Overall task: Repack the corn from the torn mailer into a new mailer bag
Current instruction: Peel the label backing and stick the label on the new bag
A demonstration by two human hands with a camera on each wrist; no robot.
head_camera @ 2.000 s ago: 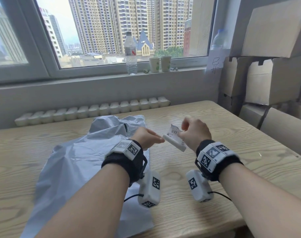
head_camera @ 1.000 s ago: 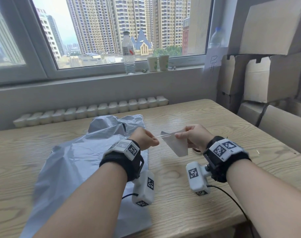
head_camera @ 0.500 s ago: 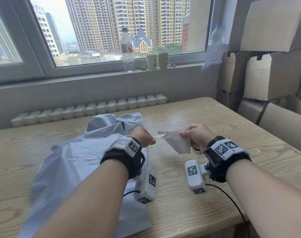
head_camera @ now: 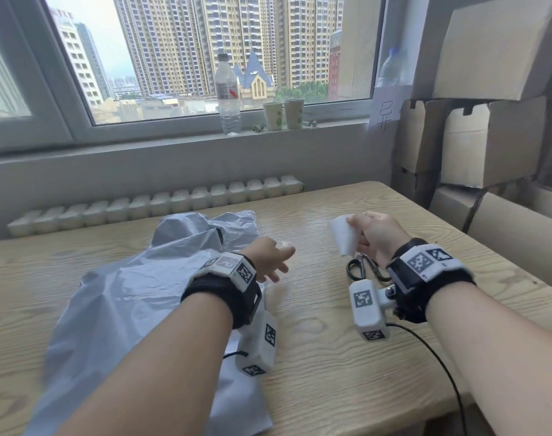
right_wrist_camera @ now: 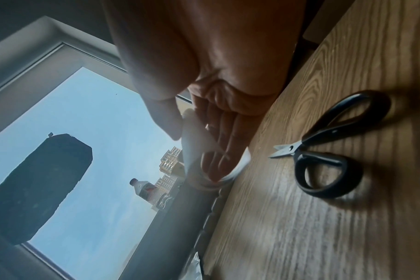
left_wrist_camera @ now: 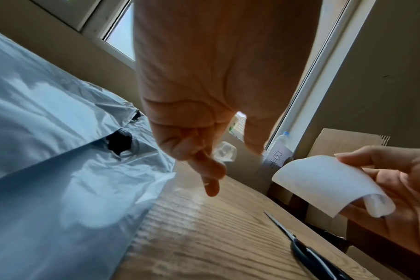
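Right now the right hand (head_camera: 373,236) pinches a curled white label (head_camera: 342,239), well right of the grey mailer (head_camera: 120,297); left hand (head_camera: 270,258) pinches a small clear scrap (left_wrist_camera: 224,151) w/ loosely curled fingers, just beside the mailer's edge

Both forearms are reaching forward, hands apart. The right hand (head_camera: 373,236) is pinching a curled paper (head_camera: 342,235) between thumb and fingers. The left hand (head_camera: 270,258) is pinching a clear scrap (left_wrist_camera: 224,151), its lower fingers loosely extended.

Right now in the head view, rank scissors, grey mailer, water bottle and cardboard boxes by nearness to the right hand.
From the right hand:
1. Scissors, just below it on the table.
2. Grey mailer, left.
3. Water bottle on the windowsill and cardboard boxes at right: too close to call.
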